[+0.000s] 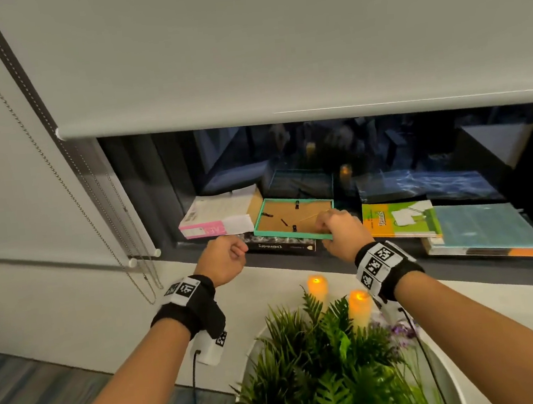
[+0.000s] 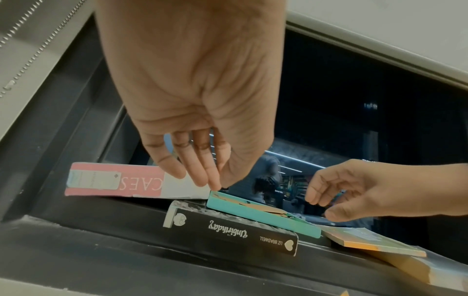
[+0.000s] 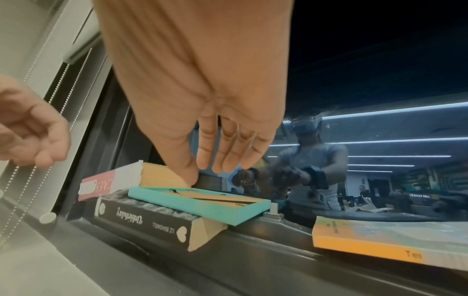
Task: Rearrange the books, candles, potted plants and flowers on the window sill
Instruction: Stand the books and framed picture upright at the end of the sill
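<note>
A teal picture frame (image 1: 286,219) lies face down on a black book (image 1: 283,247) on the dark window sill (image 1: 330,262). My left hand (image 1: 239,252) hangs loosely curled by the frame's left corner (image 2: 215,190) and holds nothing. Over the frame's right end (image 2: 303,226) hovers my right hand (image 1: 326,231), fingers relaxed and apart (image 3: 207,168), gripping nothing. A pink and white book (image 1: 217,213) lies at the left. At the right a green book (image 1: 398,220) rests on a light-blue one (image 1: 485,231). Two lit candles (image 1: 316,285) (image 1: 359,304), a fern (image 1: 326,376) and purple flowers (image 1: 400,329) stand below the sill.
A grey roller blind (image 1: 243,56) hangs low over the dark window glass, and its bead chain (image 1: 70,196) dangles at the left. The glass reflects the room and a person. A white ledge (image 1: 500,309) runs under the sill.
</note>
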{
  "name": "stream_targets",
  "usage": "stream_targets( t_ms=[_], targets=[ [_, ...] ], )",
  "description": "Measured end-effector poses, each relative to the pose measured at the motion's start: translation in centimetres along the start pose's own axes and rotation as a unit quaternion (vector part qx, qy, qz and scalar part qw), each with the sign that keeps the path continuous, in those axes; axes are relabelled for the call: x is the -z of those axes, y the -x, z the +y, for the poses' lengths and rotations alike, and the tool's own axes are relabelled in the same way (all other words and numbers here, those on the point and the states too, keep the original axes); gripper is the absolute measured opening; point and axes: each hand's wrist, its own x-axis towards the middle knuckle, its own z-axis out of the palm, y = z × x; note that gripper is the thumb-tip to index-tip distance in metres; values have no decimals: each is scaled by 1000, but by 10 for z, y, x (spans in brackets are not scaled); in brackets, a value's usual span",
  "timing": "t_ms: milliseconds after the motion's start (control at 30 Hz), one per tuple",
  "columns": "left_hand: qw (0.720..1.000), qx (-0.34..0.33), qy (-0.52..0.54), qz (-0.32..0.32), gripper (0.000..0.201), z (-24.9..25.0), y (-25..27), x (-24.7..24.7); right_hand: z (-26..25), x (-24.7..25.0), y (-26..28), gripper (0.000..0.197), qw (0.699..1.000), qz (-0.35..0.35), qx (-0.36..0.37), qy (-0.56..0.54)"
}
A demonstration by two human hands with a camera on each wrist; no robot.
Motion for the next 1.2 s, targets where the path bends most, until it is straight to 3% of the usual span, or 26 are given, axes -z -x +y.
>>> stream_targets(
  t_ms=[300,433,600,767,1033,1200],
  targets=[
    [998,-21,-58,-3,24,-3,-20,-16,-9,-28,-24,44,997,-3,-7,72],
    [999,-35,-19,-36,29,-13,-34,-20,-12,-35,-31,45,995,-12,-23,97],
    [999,-47,-13,-16,20,-14,-35,-27,-12,-42,-34,43,996,11,-28,88],
    [997,-75,3,10,22,-18,-44,-28,-13,-29,-32,36,994,88,-52,30],
    [990,-125,-4,70,25,12,-55,-24,2,23,2,18,968,234,-74,-54],
    [984,-177,-11,29,27,42,-53,-44,42,25,38,21,931,268,-124,-213]
  ],
)
